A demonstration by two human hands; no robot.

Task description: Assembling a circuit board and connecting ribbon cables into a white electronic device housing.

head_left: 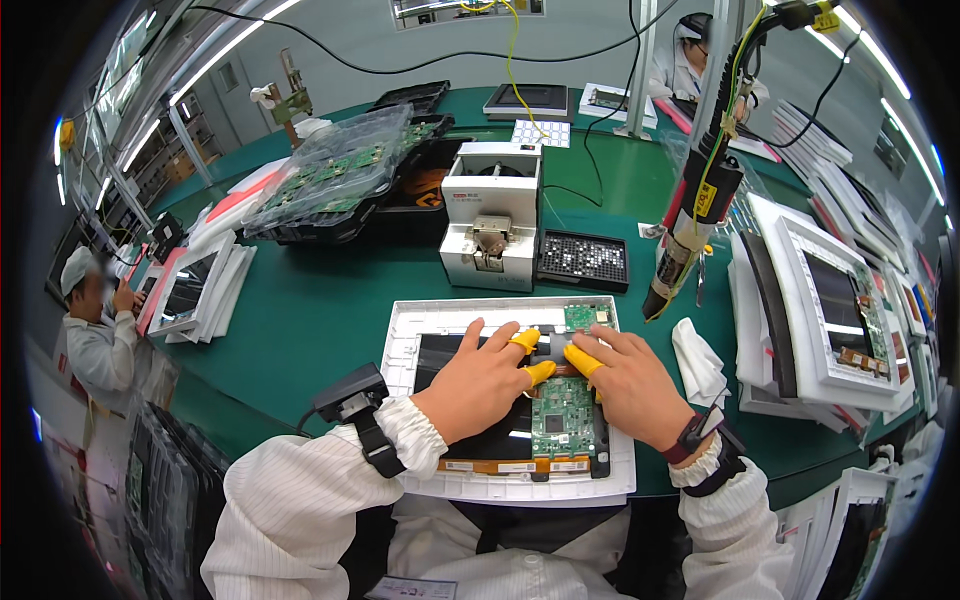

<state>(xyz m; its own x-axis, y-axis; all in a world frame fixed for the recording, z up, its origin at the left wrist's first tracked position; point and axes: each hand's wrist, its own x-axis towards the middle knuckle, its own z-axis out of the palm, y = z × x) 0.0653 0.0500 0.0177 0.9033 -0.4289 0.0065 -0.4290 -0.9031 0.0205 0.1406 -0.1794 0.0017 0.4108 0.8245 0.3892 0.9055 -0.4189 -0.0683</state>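
A white-framed display panel [400,345] lies on the green bench in front of me, black back part facing up. A larger green circuit board [562,412] sits on its right half and a smaller green board [580,316] near its top edge. My left hand [478,390] rests over the panel with fingers spread, yellow finger cots on thumb and index finger. My right hand [638,388] lies opposite, fingers stretched out, a yellow-covered fingertip pressing near a grey piece [550,348] between the boards. What lies directly beneath the fingertips is partly hidden.
Behind the panel stand a white dispensing machine [492,215] and a black tray of small parts [584,260]. An electric screwdriver [690,220] hangs at right, near a white cloth [698,360]. Stacked panels [830,300] stand right; boards in plastic trays [340,180] back left. Co-workers sit beyond.
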